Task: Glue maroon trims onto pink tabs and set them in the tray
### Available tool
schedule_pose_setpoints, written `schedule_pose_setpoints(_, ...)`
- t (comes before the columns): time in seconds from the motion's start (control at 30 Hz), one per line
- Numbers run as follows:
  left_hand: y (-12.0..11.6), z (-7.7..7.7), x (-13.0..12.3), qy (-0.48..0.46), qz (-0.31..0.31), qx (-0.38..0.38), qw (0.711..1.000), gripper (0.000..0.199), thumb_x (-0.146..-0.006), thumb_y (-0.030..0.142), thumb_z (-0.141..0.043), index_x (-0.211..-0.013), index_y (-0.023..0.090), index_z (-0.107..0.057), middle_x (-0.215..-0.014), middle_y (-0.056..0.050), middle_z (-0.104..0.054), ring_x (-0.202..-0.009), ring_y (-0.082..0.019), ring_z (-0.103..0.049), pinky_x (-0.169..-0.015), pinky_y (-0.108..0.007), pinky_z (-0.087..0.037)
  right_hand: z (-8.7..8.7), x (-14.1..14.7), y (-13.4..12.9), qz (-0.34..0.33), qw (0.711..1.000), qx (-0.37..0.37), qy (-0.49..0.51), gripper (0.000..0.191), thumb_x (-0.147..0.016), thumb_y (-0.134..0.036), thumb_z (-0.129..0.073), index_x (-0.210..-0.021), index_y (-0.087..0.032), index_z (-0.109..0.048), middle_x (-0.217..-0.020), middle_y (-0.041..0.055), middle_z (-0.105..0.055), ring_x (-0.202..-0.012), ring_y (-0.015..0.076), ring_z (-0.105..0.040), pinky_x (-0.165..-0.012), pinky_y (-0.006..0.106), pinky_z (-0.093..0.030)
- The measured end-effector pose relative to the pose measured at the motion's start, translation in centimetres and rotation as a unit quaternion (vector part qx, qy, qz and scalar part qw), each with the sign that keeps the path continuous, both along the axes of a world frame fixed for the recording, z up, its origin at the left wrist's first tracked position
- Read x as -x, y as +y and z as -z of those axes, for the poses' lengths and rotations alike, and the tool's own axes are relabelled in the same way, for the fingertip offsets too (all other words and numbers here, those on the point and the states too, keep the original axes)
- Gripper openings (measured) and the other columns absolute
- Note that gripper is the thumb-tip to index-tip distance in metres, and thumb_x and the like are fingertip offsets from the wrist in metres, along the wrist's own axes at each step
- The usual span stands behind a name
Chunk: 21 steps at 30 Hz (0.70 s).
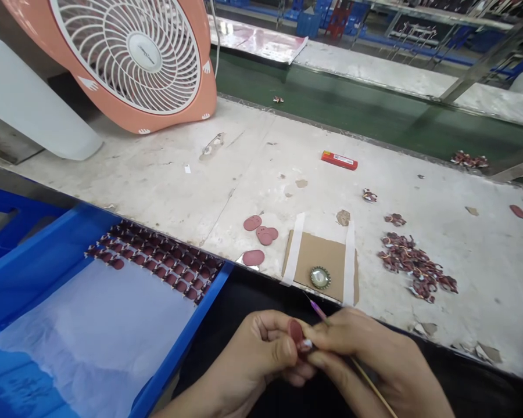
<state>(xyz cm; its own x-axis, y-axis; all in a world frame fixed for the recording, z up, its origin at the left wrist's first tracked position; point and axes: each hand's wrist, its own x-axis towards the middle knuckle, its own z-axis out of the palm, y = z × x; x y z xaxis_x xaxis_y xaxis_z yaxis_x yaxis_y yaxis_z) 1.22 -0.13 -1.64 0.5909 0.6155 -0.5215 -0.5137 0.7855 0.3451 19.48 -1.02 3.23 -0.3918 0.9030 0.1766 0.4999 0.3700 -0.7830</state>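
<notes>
Near the bench's front edge, my left hand pinches a small reddish-brown oval piece between thumb and fingers. My right hand is closed on a thin stick tool with a purple section and a fine point, its pale shaft running back beneath the hand. The right fingertips also touch a small whitish bit at the lower end of the oval piece. Just beyond the hands, a bottle cap rests on a cardboard square taped to the bench. Loose oval pieces lie left of it.
A blue crate at left holds rows of small brown figures above a white sheet. Small brown parts are heaped at right. A red lighter-like object lies farther back. An orange fan stands at upper left, beside a green belt.
</notes>
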Motion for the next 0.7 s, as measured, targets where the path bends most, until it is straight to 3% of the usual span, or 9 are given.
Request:
schedule_pose_setpoints(0.13,-0.4,1.6,0.0,0.018,-0.011,0.059,0.998,0.034,-0.057,0.038,-0.096,-0.076,0.014,-0.080,-0.065,-0.003,-0.076,-0.054,-0.008,-0.067,-0.054,-0.014,-0.054,1.4,0.1,0.6,0.019,0.998,0.041,0.035,0.011,-0.093,-0.015,-0.065,-0.097,-0.024,-0.070,-0.087,0.0005,-0.074,-0.077,0.0136,-0.073,-0.071,0.018,-0.059)
schedule_pose_setpoints(0.4,-0.4,1.4,-0.2,0.016,-0.005,0.080,0.997,0.031,-0.062,0.036,-0.094,-0.075,0.012,-0.079,-0.062,-0.001,-0.073,-0.053,-0.006,-0.065,-0.055,-0.013,-0.055,1.3,0.3,0.7,0.027,0.995,0.088,0.045,0.010,-0.095,-0.016,-0.063,-0.096,-0.023,-0.070,-0.084,-0.0026,-0.072,-0.076,0.0096,-0.069,-0.072,0.016,-0.055)
schedule_pose_setpoints(0.7,-0.4,1.3,-0.2,0.028,-0.011,0.096,0.995,0.037,-0.056,0.039,-0.096,-0.074,0.013,-0.078,-0.062,0.001,-0.072,-0.053,-0.006,-0.066,-0.053,-0.013,-0.054,1.3,0.9,1.1,0.047,0.992,0.098,0.062,0.011,-0.094,-0.018,-0.063,-0.089,-0.021,-0.072,-0.076,-0.0005,-0.071,-0.068,0.0126,-0.068,-0.064,0.021,-0.054)
